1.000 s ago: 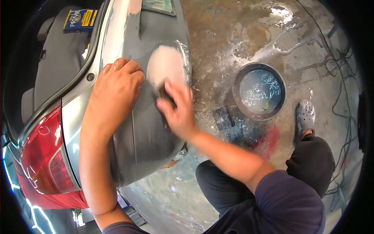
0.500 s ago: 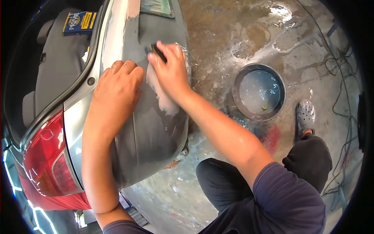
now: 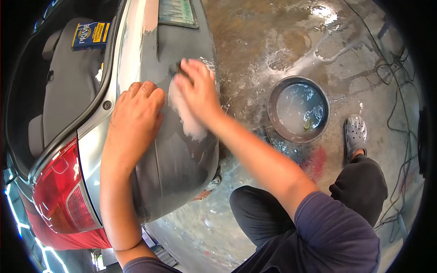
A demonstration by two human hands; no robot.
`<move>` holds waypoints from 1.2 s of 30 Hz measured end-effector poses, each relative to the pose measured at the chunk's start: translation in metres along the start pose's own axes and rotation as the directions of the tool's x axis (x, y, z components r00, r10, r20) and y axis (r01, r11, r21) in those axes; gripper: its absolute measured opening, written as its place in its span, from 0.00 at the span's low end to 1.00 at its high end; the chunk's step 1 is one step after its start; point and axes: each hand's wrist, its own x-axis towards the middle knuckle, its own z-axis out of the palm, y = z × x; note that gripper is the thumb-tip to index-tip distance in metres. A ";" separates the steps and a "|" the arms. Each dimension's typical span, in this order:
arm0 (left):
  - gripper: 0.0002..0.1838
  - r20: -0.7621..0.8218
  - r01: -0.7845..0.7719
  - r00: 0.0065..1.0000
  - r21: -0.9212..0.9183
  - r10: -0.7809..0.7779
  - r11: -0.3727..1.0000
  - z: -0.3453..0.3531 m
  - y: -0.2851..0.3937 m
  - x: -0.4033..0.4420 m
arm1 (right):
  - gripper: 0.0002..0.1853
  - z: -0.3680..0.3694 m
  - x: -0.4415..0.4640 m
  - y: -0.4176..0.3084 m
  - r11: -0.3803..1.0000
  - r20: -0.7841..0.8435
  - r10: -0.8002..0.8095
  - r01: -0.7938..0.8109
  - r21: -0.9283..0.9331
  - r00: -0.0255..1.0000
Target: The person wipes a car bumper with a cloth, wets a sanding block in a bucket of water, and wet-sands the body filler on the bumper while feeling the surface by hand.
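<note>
My right hand (image 3: 196,88) is closed around a dark sanding block (image 3: 178,69) and presses it on the grey car bumper (image 3: 182,159). Motion smears these fingers, and most of the block is hidden under them. Just below it, a pale filler patch (image 3: 193,129) shows on the wet grey surface. My left hand (image 3: 136,116) rests at the bumper's upper edge, left of the patch. Its fingers curl under with their tips out of sight, so whatever they hold is hidden.
A round basin (image 3: 271,109) of cloudy water stands on the wet floor to the right. Beyond my shoe (image 3: 356,132) run loose cables (image 3: 400,123). A red tail light (image 3: 68,186) is at left. The open boot holds a blue-and-yellow thinner tin (image 3: 91,36). Another person's foot (image 3: 203,194) shows beside the bumper.
The view has shifted slightly, so the car sits lower in it. My right hand blurs with motion over the bumper, still on the block. My left hand keeps its place on the edge.
</note>
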 end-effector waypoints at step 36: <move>0.22 -0.023 -0.020 1.000 0.070 0.021 0.997 0.008 0.005 -0.005 | 0.21 -0.004 -0.020 -0.022 0.994 -0.041 0.111 -0.110 0.013 0.993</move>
